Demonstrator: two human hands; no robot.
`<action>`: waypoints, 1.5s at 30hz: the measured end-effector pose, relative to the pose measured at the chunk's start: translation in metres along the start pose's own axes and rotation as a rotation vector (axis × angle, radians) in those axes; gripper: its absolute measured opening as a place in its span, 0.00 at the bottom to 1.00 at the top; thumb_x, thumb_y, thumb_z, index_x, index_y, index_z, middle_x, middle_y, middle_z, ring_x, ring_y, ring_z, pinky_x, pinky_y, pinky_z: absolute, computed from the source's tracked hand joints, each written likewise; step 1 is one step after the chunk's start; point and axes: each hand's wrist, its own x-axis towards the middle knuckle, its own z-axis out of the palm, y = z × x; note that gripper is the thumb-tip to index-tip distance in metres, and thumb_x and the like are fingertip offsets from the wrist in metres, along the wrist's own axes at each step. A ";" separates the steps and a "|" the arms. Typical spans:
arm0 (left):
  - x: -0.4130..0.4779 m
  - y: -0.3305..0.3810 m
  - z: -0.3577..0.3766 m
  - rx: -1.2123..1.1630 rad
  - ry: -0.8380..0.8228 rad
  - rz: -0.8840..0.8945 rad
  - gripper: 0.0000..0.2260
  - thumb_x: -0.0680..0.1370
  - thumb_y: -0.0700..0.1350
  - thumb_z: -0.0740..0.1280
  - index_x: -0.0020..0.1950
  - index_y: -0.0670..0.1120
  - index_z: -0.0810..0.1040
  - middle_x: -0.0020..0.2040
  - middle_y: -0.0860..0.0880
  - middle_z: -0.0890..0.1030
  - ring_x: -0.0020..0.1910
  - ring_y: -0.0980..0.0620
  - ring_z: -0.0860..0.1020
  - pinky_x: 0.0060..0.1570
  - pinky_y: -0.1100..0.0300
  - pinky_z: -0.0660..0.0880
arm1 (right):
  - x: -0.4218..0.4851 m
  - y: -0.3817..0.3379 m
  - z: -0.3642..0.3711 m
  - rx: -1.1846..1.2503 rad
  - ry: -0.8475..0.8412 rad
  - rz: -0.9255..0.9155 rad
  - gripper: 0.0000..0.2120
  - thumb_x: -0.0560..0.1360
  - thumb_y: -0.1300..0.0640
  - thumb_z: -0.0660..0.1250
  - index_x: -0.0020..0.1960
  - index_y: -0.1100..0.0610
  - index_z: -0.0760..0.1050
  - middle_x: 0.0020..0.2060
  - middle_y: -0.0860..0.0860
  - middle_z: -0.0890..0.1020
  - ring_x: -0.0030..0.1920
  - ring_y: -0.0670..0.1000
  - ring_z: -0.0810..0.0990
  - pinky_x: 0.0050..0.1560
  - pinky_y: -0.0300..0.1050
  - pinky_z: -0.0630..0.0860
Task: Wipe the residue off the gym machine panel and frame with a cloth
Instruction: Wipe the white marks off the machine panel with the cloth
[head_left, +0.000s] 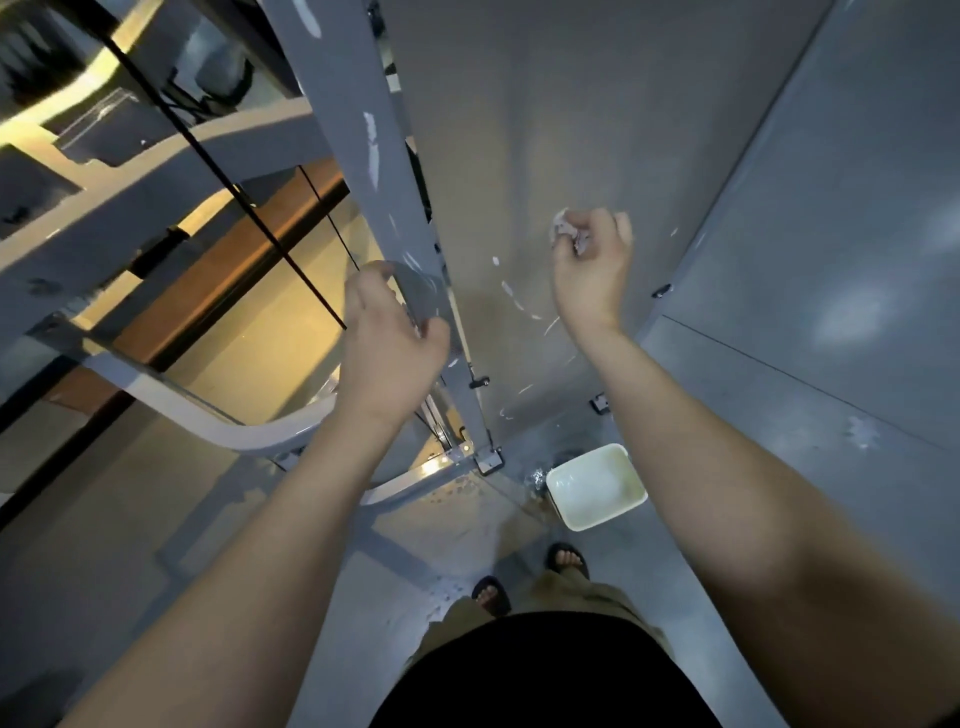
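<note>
We see a white basin (605, 518) on the grey floor (363, 597), just ahead of two black sandals (491, 595); a thin black cable (223, 179) runs diagonally at upper left.

The cloth (569, 233) was a small, pale, crumpled wad bunched in the fingers of the right hand (589, 270) and pressed against the flat grey panel (545, 119). The panel stood upright, and short white streaks of residue (514, 299) were scattered over it below the cloth. Just left of the panel rose the grey frame (353, 171), an upright post smeared with longer white patches, and the left hand (389, 338) gripped its edge.
</note>
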 end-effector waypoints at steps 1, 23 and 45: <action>0.005 0.000 0.000 -0.045 0.015 -0.009 0.28 0.77 0.45 0.71 0.74 0.45 0.64 0.70 0.49 0.66 0.63 0.55 0.72 0.57 0.62 0.70 | -0.001 -0.004 0.005 0.024 0.045 0.028 0.07 0.74 0.70 0.63 0.44 0.63 0.79 0.44 0.47 0.71 0.42 0.35 0.75 0.48 0.27 0.71; 0.008 -0.018 0.011 -0.218 -0.074 0.038 0.40 0.72 0.46 0.72 0.81 0.49 0.56 0.75 0.53 0.61 0.78 0.50 0.61 0.75 0.42 0.66 | -0.046 -0.019 0.036 0.008 -0.048 -0.031 0.09 0.73 0.70 0.63 0.47 0.62 0.81 0.47 0.53 0.72 0.39 0.47 0.76 0.48 0.40 0.76; 0.005 -0.025 0.000 -0.242 -0.131 0.041 0.42 0.75 0.45 0.73 0.82 0.59 0.52 0.74 0.57 0.63 0.78 0.53 0.62 0.75 0.43 0.66 | -0.050 -0.017 0.040 -0.021 -0.104 -0.060 0.08 0.74 0.69 0.63 0.46 0.64 0.81 0.45 0.52 0.71 0.39 0.40 0.74 0.46 0.35 0.74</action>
